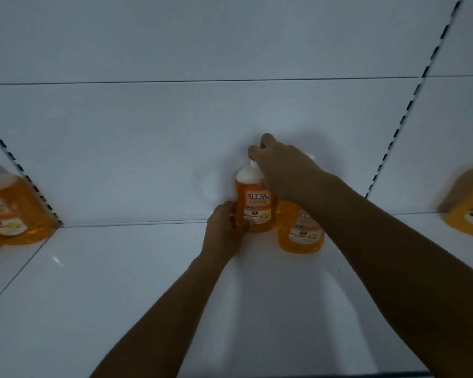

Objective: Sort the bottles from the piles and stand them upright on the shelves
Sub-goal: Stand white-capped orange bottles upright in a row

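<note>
An orange bottle (257, 203) with a white top and a labelled front stands upright at the back of the white shelf (120, 282), against the back panel. My left hand (224, 230) grips its lower left side. My right hand (281, 170) reaches over from the right and grips its white cap. A second orange bottle (301, 233) stands just to the right, partly hidden under my right forearm.
A large orange bottle (8, 211) stands on the neighbouring shelf bay at the far left, and another orange bottle (470, 208) at the far right edge. Slotted uprights (410, 105) divide the bays. The back panel (175, 148) rises behind the shelf.
</note>
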Demonstrator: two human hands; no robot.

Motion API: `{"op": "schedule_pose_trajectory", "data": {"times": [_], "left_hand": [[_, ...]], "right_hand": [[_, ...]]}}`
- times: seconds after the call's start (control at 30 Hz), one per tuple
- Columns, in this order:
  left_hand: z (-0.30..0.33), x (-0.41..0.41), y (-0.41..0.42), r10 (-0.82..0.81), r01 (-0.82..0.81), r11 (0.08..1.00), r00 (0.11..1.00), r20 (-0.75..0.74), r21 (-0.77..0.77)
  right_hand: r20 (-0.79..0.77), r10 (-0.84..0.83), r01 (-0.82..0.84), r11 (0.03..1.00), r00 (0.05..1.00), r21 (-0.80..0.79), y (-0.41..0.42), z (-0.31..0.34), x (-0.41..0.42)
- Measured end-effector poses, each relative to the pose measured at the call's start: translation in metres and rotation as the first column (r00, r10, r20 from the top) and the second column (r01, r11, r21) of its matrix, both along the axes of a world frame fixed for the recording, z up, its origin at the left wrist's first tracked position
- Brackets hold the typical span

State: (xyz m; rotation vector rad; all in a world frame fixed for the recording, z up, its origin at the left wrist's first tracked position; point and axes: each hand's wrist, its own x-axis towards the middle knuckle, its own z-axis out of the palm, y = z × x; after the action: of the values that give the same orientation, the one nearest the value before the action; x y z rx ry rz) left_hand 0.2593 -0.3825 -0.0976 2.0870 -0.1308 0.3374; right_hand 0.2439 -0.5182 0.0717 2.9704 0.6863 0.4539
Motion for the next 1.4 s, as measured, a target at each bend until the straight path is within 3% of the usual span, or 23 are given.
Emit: {"op": "schedule_pose_trajectory", "data": {"times": [0.23,0.3,0.4,0.5,0.6,0.73,0.8,0.97,1.13,1.23,1.4], "left_hand": [[0.001,-0.007,0.004,0.015,-0.013,0.999,0.998,-0.055,0.041],[0.002,-0.013,0.021,0.069,-0.06,0.994,0.992,-0.106,0.086],[0.004,-0.025,0.069,0.179,-0.171,0.977,0.982,-0.057,0.124],[0.008,-0.041,0.13,0.298,-0.291,0.948,0.954,-0.035,0.129],[0.011,-0.061,0.191,0.403,-0.388,0.91,0.911,-0.088,0.147],[0.016,-0.097,0.264,0.515,-0.501,0.855,0.852,-0.095,0.135],[0.019,-0.117,0.294,0.533,-0.522,0.845,0.84,-0.102,0.115],[0.02,-0.167,0.343,0.497,-0.489,0.868,0.859,-0.124,0.09],[0.018,-0.182,0.359,0.434,-0.441,0.897,0.892,-0.125,-0.038],[0.016,-0.181,0.363,0.413,-0.425,0.901,0.902,-0.126,-0.086],[0.02,-0.167,0.366,0.439,-0.449,0.889,0.891,-0.113,-0.088]], "right_hand": [[0.081,-0.079,0.089,0.987,0.994,-0.135,0.009,-0.004,-0.002],[0.133,-0.097,0.125,0.968,0.986,-0.216,0.01,-0.005,-0.005],[0.249,-0.132,0.197,0.947,0.959,-0.253,0.025,-0.007,-0.009],[0.262,-0.038,0.082,0.984,0.964,-0.157,0.073,-0.009,-0.016],[0.129,0.148,-0.147,0.989,0.981,-0.015,0.141,-0.017,-0.02],[-0.087,0.314,-0.267,0.9,0.946,0.344,0.233,-0.029,-0.011],[-0.14,0.375,-0.282,0.853,0.916,0.439,0.279,-0.04,-0.005],[-0.07,0.494,-0.376,0.739,0.867,0.558,0.378,-0.056,0.002],[-0.042,0.421,-0.34,0.785,0.906,0.518,0.431,-0.062,0.015],[0.053,0.346,-0.332,0.834,0.937,0.44,0.441,-0.066,0.019],[0.0,0.412,-0.343,0.759,0.911,0.553,0.437,-0.061,0.014]]}}
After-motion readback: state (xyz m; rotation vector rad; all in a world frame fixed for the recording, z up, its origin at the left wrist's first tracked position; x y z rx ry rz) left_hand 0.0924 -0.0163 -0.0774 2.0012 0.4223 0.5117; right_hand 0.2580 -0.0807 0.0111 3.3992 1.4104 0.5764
